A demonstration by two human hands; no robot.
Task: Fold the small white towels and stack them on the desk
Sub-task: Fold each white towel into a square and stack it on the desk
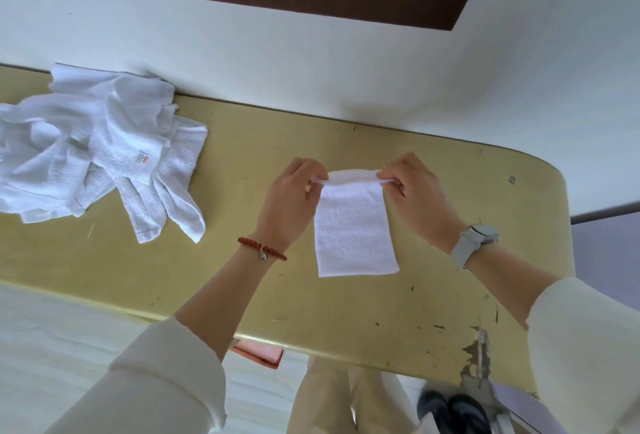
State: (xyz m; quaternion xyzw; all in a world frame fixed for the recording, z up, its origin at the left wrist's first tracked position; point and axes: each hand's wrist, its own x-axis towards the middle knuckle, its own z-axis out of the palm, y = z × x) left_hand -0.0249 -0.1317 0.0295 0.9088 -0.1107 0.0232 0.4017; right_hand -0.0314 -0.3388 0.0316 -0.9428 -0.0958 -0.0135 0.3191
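Folded towel (355, 225) is pinched at its upper corners by both hands (294, 198) (414, 187), keeping edges aligned over the tabletop (433, 295); unfolded pile (93, 153) is left upper left.

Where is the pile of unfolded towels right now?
In the head view, the unfolded towels lie heaped at the desk's far left, against the wall, left of both hands.

Left hand (291, 198) and right hand (414, 187) pinch a folded towel (355, 229) above the desk (242, 277).

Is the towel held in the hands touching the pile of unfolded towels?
Apart. In the head view, bare desk lies between the held towel and the pile.
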